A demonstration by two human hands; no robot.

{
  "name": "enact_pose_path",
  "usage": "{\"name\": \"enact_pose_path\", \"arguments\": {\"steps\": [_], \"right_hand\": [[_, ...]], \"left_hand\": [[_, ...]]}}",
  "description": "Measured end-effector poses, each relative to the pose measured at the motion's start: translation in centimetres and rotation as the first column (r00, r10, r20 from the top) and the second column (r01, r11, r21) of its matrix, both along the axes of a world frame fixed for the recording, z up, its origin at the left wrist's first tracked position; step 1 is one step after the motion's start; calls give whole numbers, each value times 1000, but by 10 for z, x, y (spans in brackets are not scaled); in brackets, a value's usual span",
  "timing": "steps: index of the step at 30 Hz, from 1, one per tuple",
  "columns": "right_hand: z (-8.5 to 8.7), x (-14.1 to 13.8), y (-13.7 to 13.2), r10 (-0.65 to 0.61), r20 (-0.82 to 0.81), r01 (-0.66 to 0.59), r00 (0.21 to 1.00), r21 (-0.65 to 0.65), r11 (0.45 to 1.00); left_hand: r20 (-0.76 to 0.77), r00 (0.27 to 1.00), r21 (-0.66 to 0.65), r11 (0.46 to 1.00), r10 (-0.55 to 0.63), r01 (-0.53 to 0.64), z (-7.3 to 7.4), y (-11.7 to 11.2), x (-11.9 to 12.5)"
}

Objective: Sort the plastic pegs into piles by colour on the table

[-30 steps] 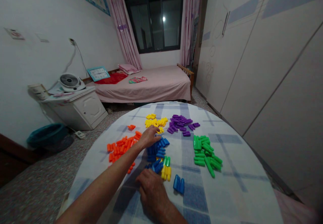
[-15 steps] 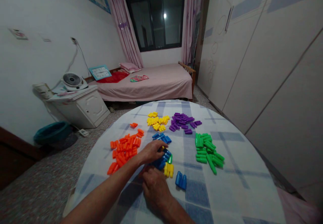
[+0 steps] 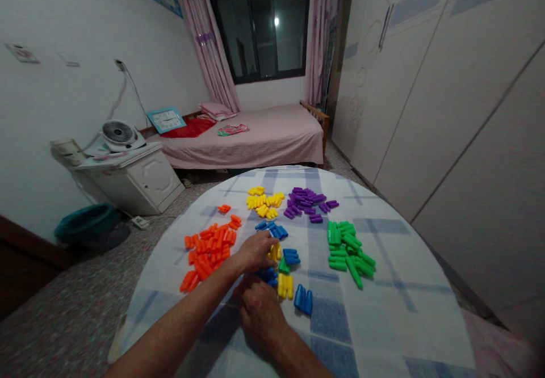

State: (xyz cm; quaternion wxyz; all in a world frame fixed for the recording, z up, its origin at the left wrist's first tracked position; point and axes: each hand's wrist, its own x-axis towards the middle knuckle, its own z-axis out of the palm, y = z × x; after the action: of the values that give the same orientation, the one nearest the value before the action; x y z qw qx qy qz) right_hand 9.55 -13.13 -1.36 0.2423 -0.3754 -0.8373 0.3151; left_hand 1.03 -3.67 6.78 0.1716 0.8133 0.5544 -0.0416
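Observation:
My left hand (image 3: 254,251) reaches over the middle pile, its index finger and thumb apart at the yellow plastic pieces (image 3: 276,251). Just right of its fingertips lies a joined group of short blue tubes (image 3: 292,256), with a green piece (image 3: 284,265) below it. Nearer to me, my right hand (image 3: 260,304) is curled, its fingertips hidden beside darker blue pieces (image 3: 268,276). Whether it grips one of them is hidden. A row of yellow tubes (image 3: 285,285) lies right of this hand, and another blue group (image 3: 304,299) stands farther right.
Piles of orange (image 3: 208,250), yellow (image 3: 264,202), purple (image 3: 304,201) and green tubes (image 3: 349,250) surround the middle on the round table (image 3: 395,321). More blue pieces (image 3: 272,230) lie beyond my left hand. A bed (image 3: 264,134) stands behind the table, a wardrobe (image 3: 426,111) at right.
The blue group by my left fingertips has shifted right, off the pile. Yellow pieces and more of the green piece now show. My right hand has barely moved; the view has shifted slightly.

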Motion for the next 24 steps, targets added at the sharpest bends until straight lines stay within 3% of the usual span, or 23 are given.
{"name": "enact_pose_path", "arguments": {"steps": [7, 10, 13, 15, 19, 24], "right_hand": [[5, 2, 0, 13, -12, -13, 1000, -7, 1000], [2, 1, 0, 4, -3, -4, 1000, 11, 1000], [-1, 0, -1, 5, 14, -6, 1000, 28, 1000], [-2, 0, 0, 11, 14, -11, 1000, 35, 999], [3, 1, -1, 11, 16, -12, 1000, 44, 999], [8, 3, -1, 14, -6, -13, 1000, 71, 997]], "left_hand": [[6, 993, -64, 990, -122, 122, 1, 9, 9], [12, 995, -81, 991, -101, 102, 3, 8, 12], [74, 997, -89, 996, -19, 26, 4, 5, 13], [196, 979, -79, 996, 61, -46, 1, 4, 11], [476, 854, -89, 978, 209, -190, -3, 9, 5], [589, 712, -83, 905, 381, -416, 9, 36, -6]]}}
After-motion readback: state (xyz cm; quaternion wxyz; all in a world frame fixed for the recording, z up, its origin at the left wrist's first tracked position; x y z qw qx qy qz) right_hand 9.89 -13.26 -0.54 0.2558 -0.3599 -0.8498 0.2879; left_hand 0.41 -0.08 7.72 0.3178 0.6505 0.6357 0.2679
